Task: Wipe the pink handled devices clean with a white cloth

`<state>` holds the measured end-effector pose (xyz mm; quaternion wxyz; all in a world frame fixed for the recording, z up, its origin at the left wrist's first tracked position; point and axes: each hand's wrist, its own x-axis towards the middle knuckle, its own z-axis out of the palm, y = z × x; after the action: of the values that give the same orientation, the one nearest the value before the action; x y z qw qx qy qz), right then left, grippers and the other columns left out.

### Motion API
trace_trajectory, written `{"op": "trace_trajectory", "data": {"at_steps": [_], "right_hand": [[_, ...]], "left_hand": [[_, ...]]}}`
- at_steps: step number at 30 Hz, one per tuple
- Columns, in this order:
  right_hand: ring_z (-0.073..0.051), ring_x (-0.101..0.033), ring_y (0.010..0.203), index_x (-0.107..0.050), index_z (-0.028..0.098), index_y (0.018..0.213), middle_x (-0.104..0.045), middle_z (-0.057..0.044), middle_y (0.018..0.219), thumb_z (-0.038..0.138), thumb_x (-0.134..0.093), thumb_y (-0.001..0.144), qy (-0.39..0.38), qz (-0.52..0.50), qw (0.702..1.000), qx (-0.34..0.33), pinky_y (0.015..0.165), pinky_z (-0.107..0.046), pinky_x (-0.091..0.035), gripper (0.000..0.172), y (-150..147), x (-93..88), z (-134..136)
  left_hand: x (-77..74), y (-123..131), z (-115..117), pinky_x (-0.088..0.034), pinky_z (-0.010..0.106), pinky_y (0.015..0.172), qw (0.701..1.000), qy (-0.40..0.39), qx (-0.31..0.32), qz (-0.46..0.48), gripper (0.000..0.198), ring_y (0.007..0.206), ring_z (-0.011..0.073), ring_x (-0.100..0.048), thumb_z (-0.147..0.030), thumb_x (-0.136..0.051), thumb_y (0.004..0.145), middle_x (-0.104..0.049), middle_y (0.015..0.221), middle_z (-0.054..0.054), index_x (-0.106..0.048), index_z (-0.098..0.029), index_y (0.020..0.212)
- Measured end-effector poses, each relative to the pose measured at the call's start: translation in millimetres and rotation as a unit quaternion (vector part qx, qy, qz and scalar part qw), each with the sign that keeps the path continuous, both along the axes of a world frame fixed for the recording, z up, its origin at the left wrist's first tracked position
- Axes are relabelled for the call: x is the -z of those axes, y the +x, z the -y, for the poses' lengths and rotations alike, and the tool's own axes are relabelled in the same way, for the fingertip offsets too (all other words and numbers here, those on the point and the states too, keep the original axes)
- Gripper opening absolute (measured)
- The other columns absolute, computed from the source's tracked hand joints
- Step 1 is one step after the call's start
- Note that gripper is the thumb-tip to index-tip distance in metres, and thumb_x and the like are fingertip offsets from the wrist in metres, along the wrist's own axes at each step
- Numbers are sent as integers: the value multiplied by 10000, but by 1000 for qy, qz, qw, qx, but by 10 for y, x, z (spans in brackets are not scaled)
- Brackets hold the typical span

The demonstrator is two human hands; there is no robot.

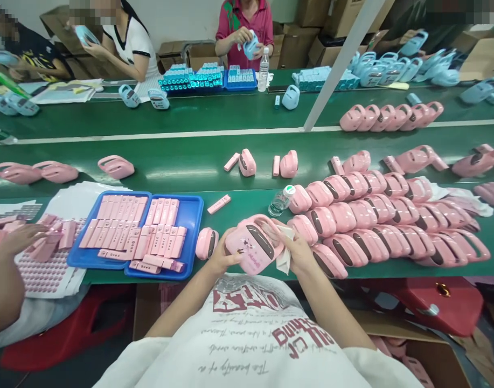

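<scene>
Pink case [250, 253]: left hand [222, 256] clasped one.
White cloth [284, 262]: right hand [298, 251] pinched one against case.
Blue trays [194, 215]: two lay left of case.

Sticks [143, 243] lie in two trays [197, 215] left of the held casing [252, 248]; rows of casings [363, 214] stand right, a bottle [279, 203] at their left, a belt [186, 167] behind.

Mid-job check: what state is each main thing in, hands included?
Pink casing: held, printed face showing
Left hand: gripping pink casing
Right hand: holding white cloth
White cloth: crumpled, partly hidden
Near bottle: capped
Far bottle: capped, upright
Blue trays: holding pink bars
Loose pink bar: lying on green bench
Casings at right: packed in rows
</scene>
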<state>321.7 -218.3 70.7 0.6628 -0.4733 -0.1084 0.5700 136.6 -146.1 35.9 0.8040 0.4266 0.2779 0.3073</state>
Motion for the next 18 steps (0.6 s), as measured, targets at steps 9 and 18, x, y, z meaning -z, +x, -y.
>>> {"op": "trace_trajectory", "data": {"at_steps": [9, 18], "right_hand": [[-235, -651, 1124, -688, 259, 1127, -732, -41, 1107, 537, -542, 877, 71, 30, 980, 185, 1015, -428, -508, 402, -50, -396, 457], [-260, -427, 1361, -399, 190, 1450, -501, -113, 1426, 92, -445, 908, 324, 608, 725, 8, 1107, -481, -411, 553, -260, -617, 460]], "left_hand": [[-551, 14, 203, -509, 424, 852, 996, -41, -61, 56, 645, 947, 274, -646, -394, -852, 505, -709, 988, 66, -634, -199, 1079], [-688, 29, 258, -463, 497, 985, 992, 103, -70, -20, 748, 1141, 336, -581, -432, -851, 540, -632, 1203, 127, -551, -196, 1183]]}}
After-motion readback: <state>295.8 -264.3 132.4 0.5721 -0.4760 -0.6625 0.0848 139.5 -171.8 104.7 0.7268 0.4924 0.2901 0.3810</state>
